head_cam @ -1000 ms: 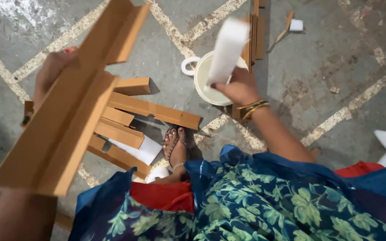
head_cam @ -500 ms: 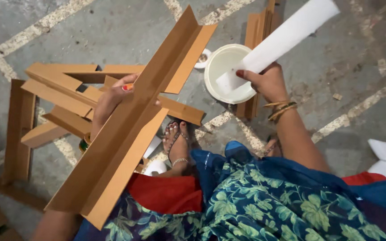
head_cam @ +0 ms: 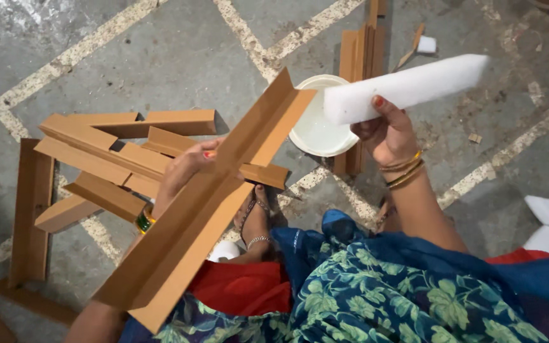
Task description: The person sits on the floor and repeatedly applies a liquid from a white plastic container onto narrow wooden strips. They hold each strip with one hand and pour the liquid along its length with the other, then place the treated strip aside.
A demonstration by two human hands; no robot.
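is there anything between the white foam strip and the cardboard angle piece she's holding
Nothing visible. The white foam strip in the right hand and the cardboard angle piece in the left hand have only open air between them, above the white bowl.

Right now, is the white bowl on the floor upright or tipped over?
Upright. The white bowl sits flat on the concrete floor with its round opening facing up, showing a pale inside. Whether it holds anything, cannot tell.
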